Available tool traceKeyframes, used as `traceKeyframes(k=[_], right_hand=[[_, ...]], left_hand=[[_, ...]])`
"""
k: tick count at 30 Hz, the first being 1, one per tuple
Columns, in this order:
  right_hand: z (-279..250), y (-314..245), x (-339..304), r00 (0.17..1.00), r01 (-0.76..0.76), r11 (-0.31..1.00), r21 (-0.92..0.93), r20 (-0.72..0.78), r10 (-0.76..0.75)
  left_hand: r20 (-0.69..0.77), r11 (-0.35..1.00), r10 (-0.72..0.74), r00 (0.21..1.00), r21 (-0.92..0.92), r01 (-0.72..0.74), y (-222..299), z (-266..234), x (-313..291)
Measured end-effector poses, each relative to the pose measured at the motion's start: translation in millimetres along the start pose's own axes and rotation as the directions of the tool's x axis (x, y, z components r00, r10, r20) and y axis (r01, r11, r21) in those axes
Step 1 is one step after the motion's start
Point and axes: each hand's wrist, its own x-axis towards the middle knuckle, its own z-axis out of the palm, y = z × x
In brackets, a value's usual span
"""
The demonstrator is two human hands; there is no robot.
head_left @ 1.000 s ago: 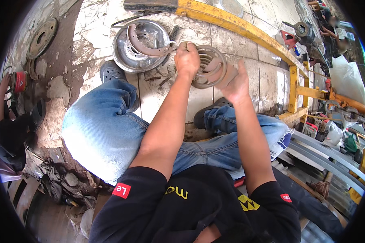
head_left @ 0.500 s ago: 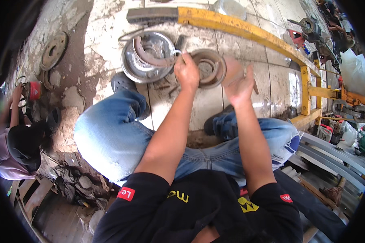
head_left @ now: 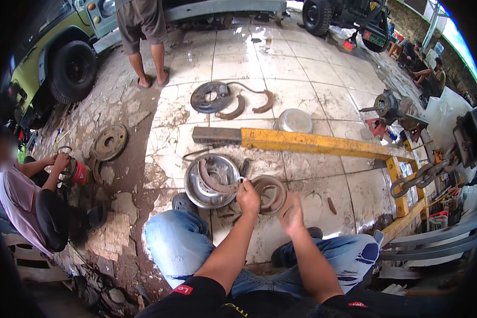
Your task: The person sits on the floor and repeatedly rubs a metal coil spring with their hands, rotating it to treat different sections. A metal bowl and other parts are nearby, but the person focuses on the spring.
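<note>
My left hand (head_left: 248, 198) is closed on the end of a curved, rusty brake shoe (head_left: 211, 180), which reaches over a shiny metal basin (head_left: 190, 192). To the right of the basin sits a rusty brake drum (head_left: 281, 186), partly behind my hands. My right hand (head_left: 292, 218) is beside the drum, its fingers smeared by motion. A thin brown sheet (head_left: 286, 204) shows at its fingers; what kind of sheet it is I cannot make out.
Beyond the basin a yellow steel beam (head_left: 312, 143) crosses the tiles. Past it lie a backing plate (head_left: 211, 97), two more brake shoes (head_left: 232, 108) and a round silver pan (head_left: 295, 121). A seated person (head_left: 24, 185) works at left; another person (head_left: 146, 42) stands near a green vehicle (head_left: 32, 58).
My view has tilted up, bringing vehicles and a standing person into sight. My right hand has come left, closer to the drum and my left hand. The left hand keeps its hold.
</note>
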Motion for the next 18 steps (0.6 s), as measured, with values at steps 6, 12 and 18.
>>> traceKeyframes(k=[6, 12, 18], right_hand=[[23.9, -16.4, -7.8, 0.997, -0.069, 0.971, 0.228, 0.045, 0.060], [15.1, -15.7, 2.9, 0.998, 0.065, 0.997, 0.051, -0.005, -0.065], [26.4, -19.9, -3.2, 0.979, -0.128, 0.945, 0.302, 0.192, 0.071]], left_hand=[[0.027, 0.999, 0.000, 1.000, 0.054, -0.002, -5.9, -16.6, 7.7], [-0.024, 0.999, -0.025, 0.999, 0.038, 0.025, -31.5, -6.8, 13.4], [-0.031, 0.997, -0.066, 0.997, 0.026, 0.067, -28.7, -20.6, 16.7]])
